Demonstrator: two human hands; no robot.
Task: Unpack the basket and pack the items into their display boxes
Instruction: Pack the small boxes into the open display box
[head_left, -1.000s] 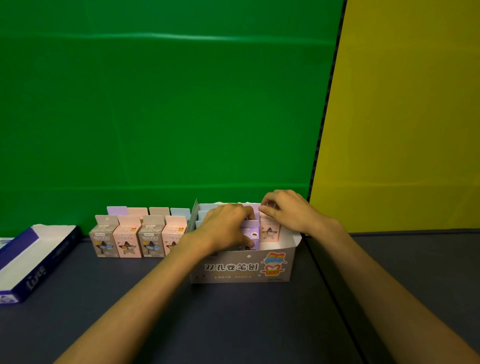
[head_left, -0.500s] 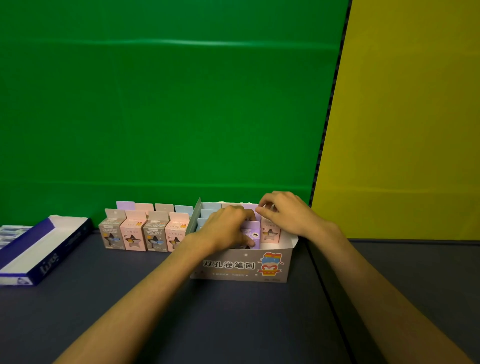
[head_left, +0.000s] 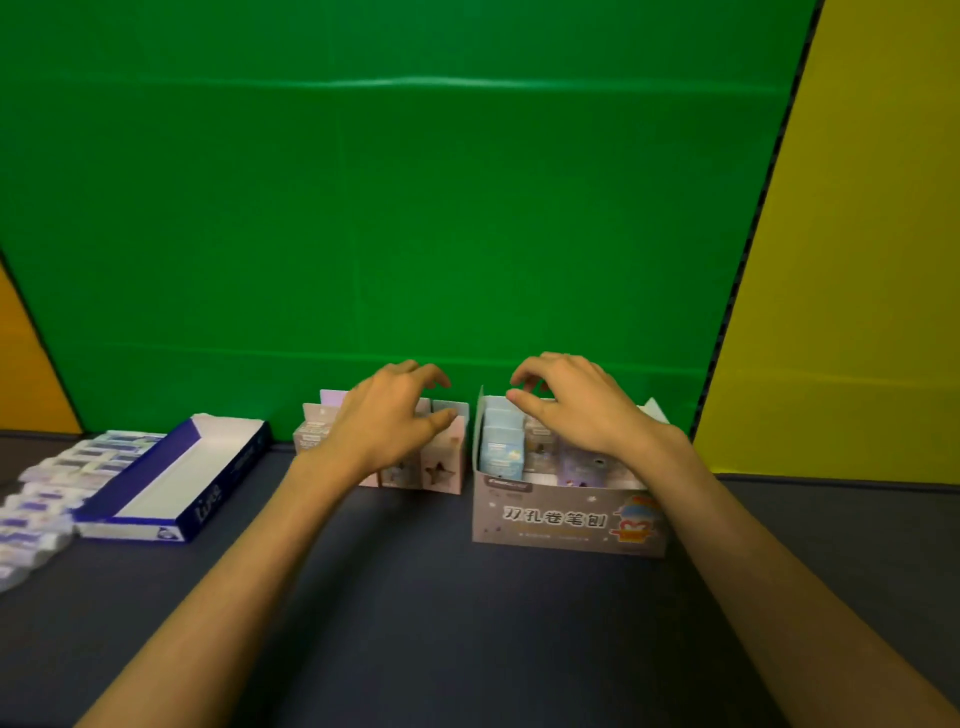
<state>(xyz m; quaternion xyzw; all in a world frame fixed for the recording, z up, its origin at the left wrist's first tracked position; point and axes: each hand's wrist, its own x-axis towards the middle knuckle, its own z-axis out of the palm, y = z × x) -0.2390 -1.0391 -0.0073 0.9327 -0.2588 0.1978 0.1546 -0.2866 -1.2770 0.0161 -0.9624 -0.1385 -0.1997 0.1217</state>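
Display box: grey printed cardboard display box (head_left: 566, 519) with an open top, standing on the dark matte counter (head_left: 441, 623) right of centre, near its far edge; the front panel carries printed characters and a cartoon figure.
Contents of display box: small upright cardboard cartons in pale blue (head_left: 501, 449) and lilac, packed in rows; the right-hand rows are hidden by the wrist.
Loose cartons: row of small pink and grey cardboard cartons with star-shaped windows (head_left: 441, 462), standing upright on the counter just left of the display box, against the far edge; more cartons stand behind them, partly hidden.
Left hand (head_left: 387, 421): above the loose row, fingers loosely curved; the thumb is at the top flap of the nearest pink carton. Grip state: cannot tell whether it is holding a carton.
Right hand (head_left: 576, 405): over the display box, fingers curved downward above the blue cartons; grip released, nothing held.
Second box: long shallow blue and white cardboard tray (head_left: 171, 478), at the left part of the counter; its white interior is bare.
Left edge: blurred white and purple small packs (head_left: 41, 499) lying in rows beside the tray.
Backdrop: smooth green screen (head_left: 389, 208), with yellow panels at either side.
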